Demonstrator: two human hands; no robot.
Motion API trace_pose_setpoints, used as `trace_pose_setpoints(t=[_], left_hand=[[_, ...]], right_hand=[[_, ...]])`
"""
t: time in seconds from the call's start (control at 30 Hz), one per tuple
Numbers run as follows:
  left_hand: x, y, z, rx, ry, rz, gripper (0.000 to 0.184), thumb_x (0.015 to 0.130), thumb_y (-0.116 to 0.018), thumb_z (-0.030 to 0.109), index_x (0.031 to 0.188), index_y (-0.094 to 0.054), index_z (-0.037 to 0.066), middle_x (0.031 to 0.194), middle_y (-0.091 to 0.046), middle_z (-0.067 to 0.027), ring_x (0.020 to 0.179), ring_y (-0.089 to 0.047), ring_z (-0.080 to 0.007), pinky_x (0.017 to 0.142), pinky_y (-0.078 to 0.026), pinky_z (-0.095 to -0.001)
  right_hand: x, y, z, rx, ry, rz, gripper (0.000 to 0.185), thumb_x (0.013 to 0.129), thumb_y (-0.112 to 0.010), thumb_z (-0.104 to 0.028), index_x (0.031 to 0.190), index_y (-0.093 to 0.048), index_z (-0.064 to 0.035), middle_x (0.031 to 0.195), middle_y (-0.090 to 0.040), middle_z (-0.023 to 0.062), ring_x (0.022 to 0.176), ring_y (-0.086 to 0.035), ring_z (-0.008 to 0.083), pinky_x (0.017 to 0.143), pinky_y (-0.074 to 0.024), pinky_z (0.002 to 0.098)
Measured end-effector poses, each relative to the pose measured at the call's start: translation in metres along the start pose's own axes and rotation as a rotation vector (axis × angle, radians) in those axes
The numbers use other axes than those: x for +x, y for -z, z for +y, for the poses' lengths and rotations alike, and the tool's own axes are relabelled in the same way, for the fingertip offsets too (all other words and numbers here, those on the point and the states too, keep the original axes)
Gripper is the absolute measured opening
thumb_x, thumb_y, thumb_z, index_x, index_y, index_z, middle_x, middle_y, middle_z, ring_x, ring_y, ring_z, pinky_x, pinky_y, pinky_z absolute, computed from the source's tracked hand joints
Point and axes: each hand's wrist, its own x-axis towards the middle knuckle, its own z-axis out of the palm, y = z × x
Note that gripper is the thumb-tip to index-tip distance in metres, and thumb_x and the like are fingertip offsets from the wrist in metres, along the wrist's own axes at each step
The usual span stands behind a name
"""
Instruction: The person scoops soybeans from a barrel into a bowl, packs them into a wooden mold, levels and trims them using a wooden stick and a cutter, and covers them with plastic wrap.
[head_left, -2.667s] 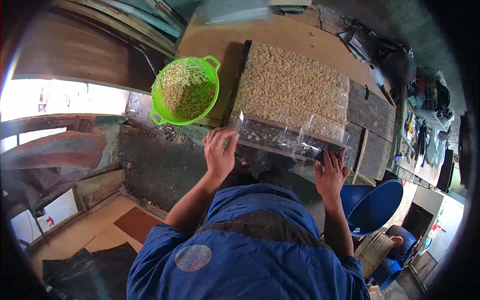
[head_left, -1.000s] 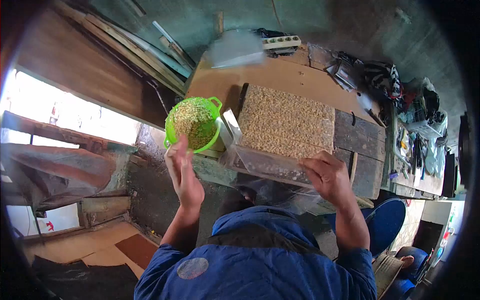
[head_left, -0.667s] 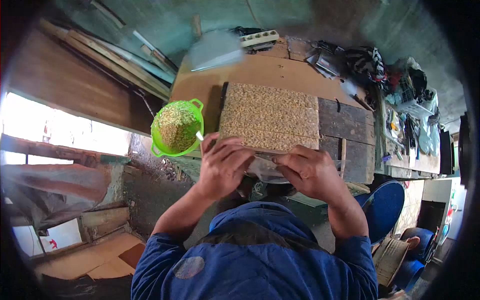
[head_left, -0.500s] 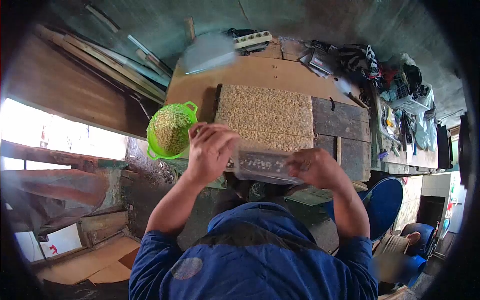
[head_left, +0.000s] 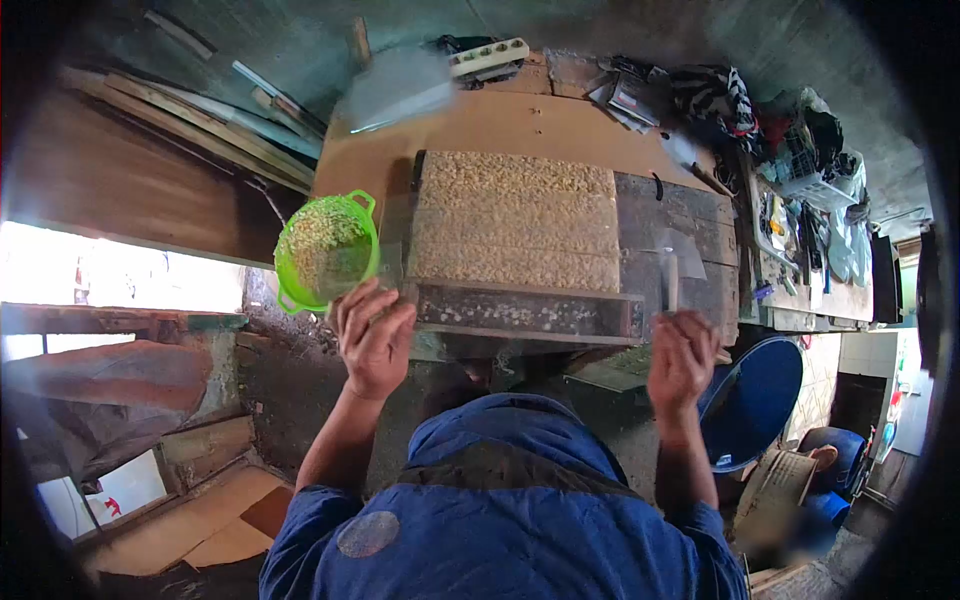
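My left hand (head_left: 375,338) is closed in a pinch just right of and below a green colander (head_left: 368,245). Near the front right corner of the board, my right hand (head_left: 683,360) pinches too. Between them spreads a clear plastic sheet (head_left: 690,252), hard to make out except at its ends. Under it lies a flat rectangular layer of pale chopped grains or nuts (head_left: 515,220), pressed in a dark tray. The tray's front strip (head_left: 460,310) is dark with scattered bits. More loose pale bits (head_left: 322,240) fill part of the colander.
The wooden table (head_left: 490,118) carries a power strip (head_left: 490,57) and a clear plastic stack (head_left: 395,100) at the back. A blue barrel (head_left: 755,405) stands at right. A side table (head_left: 825,280) holds tools and a basket. Planks (head_left: 190,125) lean at left.
My hands have moved apart, the right one outward to the right and the left one down and left. The plastic sheet, bunched at the front before, is now spread over the layer.
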Motion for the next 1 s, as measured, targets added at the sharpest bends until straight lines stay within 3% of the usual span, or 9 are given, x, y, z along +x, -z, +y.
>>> trace_pose_setpoints(t=[0.2,0.3,0.43,0.47,0.5,0.57,0.67,0.77,1.0], left_hand=[[-0.068,-0.032,-0.006,0.067,0.112,-0.201,0.015,0.079,-0.079,0.011,0.092,-0.073,0.016,0.118,-0.064,-0.0007,0.126,-0.053,-0.0287,0.102,-0.035,-0.0459],[-0.093,-0.038,-0.013,0.066,0.149,-0.27,0.013,0.08,-0.078,0.01,0.091,-0.073,0.014,0.119,-0.064,-0.0014,0.128,-0.052,-0.029,0.102,-0.034,-0.0466],[-0.106,-0.029,-0.015,0.089,0.181,-0.503,0.033,0.077,-0.079,0.023,0.108,-0.071,0.019,0.135,-0.055,-0.0033,0.137,-0.042,-0.03,0.107,-0.029,-0.051],[-0.104,-0.024,-0.012,0.088,0.221,-0.611,0.042,0.077,-0.079,0.031,0.116,-0.07,0.019,0.141,-0.052,-0.0053,0.141,-0.038,-0.0312,0.109,-0.026,-0.0529],[-0.101,-0.021,-0.01,0.085,0.22,-0.612,0.042,0.077,-0.079,0.031,0.116,-0.07,0.019,0.141,-0.052,-0.0053,0.141,-0.038,-0.0312,0.109,-0.026,-0.0529],[-0.099,-0.015,-0.006,0.027,0.202,-0.666,0.065,0.08,-0.073,0.049,0.137,-0.059,0.02,0.151,-0.042,-0.0093,0.148,-0.027,-0.0345,0.114,-0.018,-0.0573],[-0.097,-0.023,0.002,0.134,0.221,-0.773,0.075,0.087,-0.063,0.057,0.15,-0.046,0.02,0.158,-0.034,-0.0116,0.151,-0.02,-0.0375,0.117,-0.011,-0.0607],[-0.101,-0.033,0.001,0.177,0.3,-0.842,0.076,0.091,-0.057,0.058,0.155,-0.039,0.02,0.162,-0.029,-0.012,0.153,-0.014,-0.0386,0.118,-0.006,-0.0628],[-0.096,-0.033,0.0,0.161,0.299,-0.818,0.074,0.093,-0.055,0.056,0.155,-0.037,0.019,0.163,-0.027,-0.0111,0.153,-0.011,-0.0381,0.118,-0.004,-0.0632]], right_hand=[[-0.083,-0.039,-0.001,-0.104,-0.168,-0.298,0.02,0.084,-0.074,-0.013,0.103,-0.077,-0.0165,0.113,-0.067,-0.0002,0.115,-0.059,0.0232,0.098,-0.0361,0.0416],[-0.103,-0.045,-0.005,-0.106,-0.173,-0.39,0.018,0.085,-0.073,-0.017,0.102,-0.077,-0.0175,0.114,-0.067,-0.0005,0.116,-0.058,0.0234,0.099,-0.0349,0.0425],[-0.112,-0.043,-0.01,-0.03,-0.16,-0.521,0.024,0.081,-0.07,-0.015,0.105,-0.076,-0.0158,0.118,-0.066,0.0016,0.117,-0.058,0.0236,0.1,-0.0346,0.0435],[-0.116,-0.041,-0.009,0.004,-0.158,-0.568,0.036,0.08,-0.069,-0.016,0.116,-0.073,-0.0144,0.126,-0.063,0.005,0.122,-0.055,0.0251,0.103,-0.0334,0.0456],[-0.111,-0.04,-0.012,0.002,-0.16,-0.57,0.036,0.08,-0.069,-0.016,0.116,-0.073,-0.0144,0.126,-0.063,0.005,0.122,-0.055,0.0251,0.103,-0.0334,0.0456],[-0.101,-0.039,-0.021,0.03,-0.254,-0.602,0.051,0.083,-0.07,-0.024,0.133,-0.063,-0.0133,0.137,-0.056,0.0089,0.131,-0.049,0.028,0.109,-0.0298,0.0497],[-0.101,-0.05,-0.025,-0.078,-0.242,-0.624,0.065,0.086,-0.07,-0.034,0.145,-0.051,-0.0124,0.144,-0.05,0.0122,0.138,-0.042,0.031,0.114,-0.0253,0.0529],[-0.113,-0.055,-0.03,-0.152,-0.207,-0.696,0.069,0.088,-0.069,-0.042,0.146,-0.05,-0.0107,0.144,-0.05,0.0139,0.14,-0.04,0.0325,0.115,-0.0234,0.0542],[-0.096,-0.051,-0.032,-0.028,-0.241,-0.686,0.067,0.089,-0.067,-0.043,0.144,-0.05,-0.0079,0.143,-0.05,0.0153,0.135,-0.043,0.0348,0.113,-0.0241,0.0549]])
